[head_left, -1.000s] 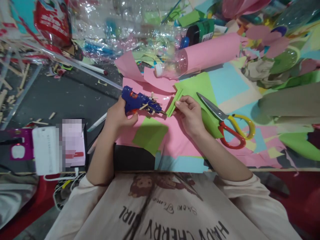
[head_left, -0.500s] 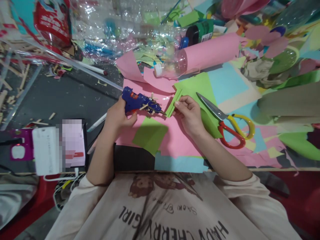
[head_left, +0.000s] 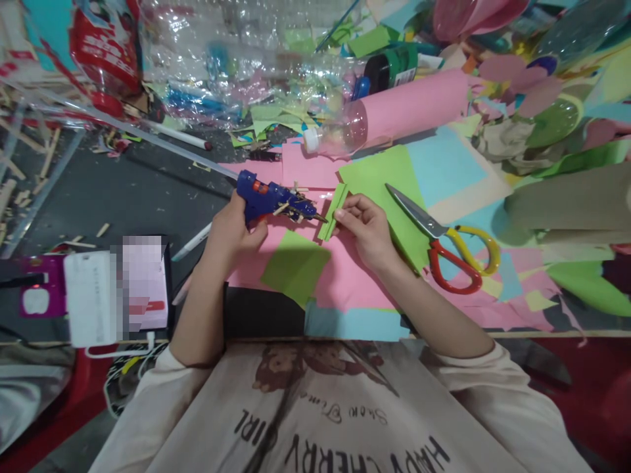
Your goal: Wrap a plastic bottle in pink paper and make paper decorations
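Observation:
My left hand [head_left: 235, 226] is wrapped round the handle of a blue hot glue gun [head_left: 271, 198], its nozzle pointing right; wood bits cling near the front, and a long clear glue stick [head_left: 162, 139] runs out of its back. Between the fingertips of my right hand [head_left: 365, 230] is a narrow folded strip of green paper [head_left: 334, 211], slanted upright. The nozzle tip lies at the strip's left edge; whether they touch I cannot tell. Under both hands lie pink paper [head_left: 345, 282] and a green paper piece [head_left: 296, 263].
Scissors [head_left: 434, 230] with red and yellow handles lie right of my right hand. A pink-wrapped plastic bottle [head_left: 414, 108] lies behind. At the left are a phone [head_left: 145, 282], a white power bank [head_left: 91, 295] and a red-labelled bottle [head_left: 106, 49]. Paper scraps cover the right side.
My right hand has moved slightly left and down with the green strip, which now shows its folded face. A curled pink paper behind the glue gun has shifted or flattened.

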### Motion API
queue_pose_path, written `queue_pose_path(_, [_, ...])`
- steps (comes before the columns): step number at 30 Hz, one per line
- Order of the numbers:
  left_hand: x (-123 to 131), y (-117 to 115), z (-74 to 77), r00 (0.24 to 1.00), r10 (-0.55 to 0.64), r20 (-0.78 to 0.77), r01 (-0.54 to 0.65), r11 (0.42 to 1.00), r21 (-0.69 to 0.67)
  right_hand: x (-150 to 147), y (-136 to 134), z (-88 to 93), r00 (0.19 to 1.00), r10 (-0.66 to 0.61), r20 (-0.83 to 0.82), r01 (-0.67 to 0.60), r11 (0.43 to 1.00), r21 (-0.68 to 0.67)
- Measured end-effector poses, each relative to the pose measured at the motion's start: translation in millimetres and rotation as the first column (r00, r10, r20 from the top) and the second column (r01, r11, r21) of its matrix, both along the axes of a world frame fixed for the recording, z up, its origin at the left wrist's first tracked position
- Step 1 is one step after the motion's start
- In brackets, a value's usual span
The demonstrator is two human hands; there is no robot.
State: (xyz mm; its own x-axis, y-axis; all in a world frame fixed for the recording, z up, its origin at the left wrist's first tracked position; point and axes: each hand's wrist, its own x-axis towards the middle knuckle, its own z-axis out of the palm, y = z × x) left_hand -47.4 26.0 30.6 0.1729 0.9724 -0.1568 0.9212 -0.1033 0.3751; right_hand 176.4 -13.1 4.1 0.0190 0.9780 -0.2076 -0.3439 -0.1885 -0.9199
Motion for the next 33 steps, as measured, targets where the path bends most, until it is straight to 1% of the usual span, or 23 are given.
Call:
queue_pose_path(5, [2,0,2.7,0.999,0.039,0.002,-0.039,0.999,-0.035,0,-2,-0.3,0.999,0.035,0.002,-0.035,0.999,0.012])
queue_pose_path(10, [2,-1,3.8,0.997,0.073,0.03,-0.072,0.997,-0.03,0,-2,4.1,0.998,0.063,0.0,-0.063,0.998,0.001])
queue_pose_path(13, [0,-2,1.8,0.995,0.068,0.072,-0.066,0.997,-0.03,0,-3,8.0,0.997,0.082,0.009,-0.081,0.997,-0.011])
queue_pose_path(16, [-3,-2,-1.3,0.993,0.05,0.11,-0.049,0.999,-0.011,-1,-3,10.5,0.995,0.098,0.029,-0.098,0.995,0.004])
queue_pose_path(20, [-4,-1,-2.7,0.991,0.047,0.124,-0.048,0.999,0.005,0,-3,11.9,0.988,0.134,0.074,-0.136,0.991,0.018])
queue_pose_path(29, [-3,-1,-0.6,0.988,0.09,0.123,-0.089,0.996,-0.018,-1,-4,13.5,0.981,0.166,0.102,-0.167,0.986,0.002])
queue_pose_path(33, [-1,-1,-1.2,0.984,0.111,0.137,-0.111,0.994,-0.008,-1,-5,12.0,0.978,0.17,0.12,-0.171,0.985,-0.004])
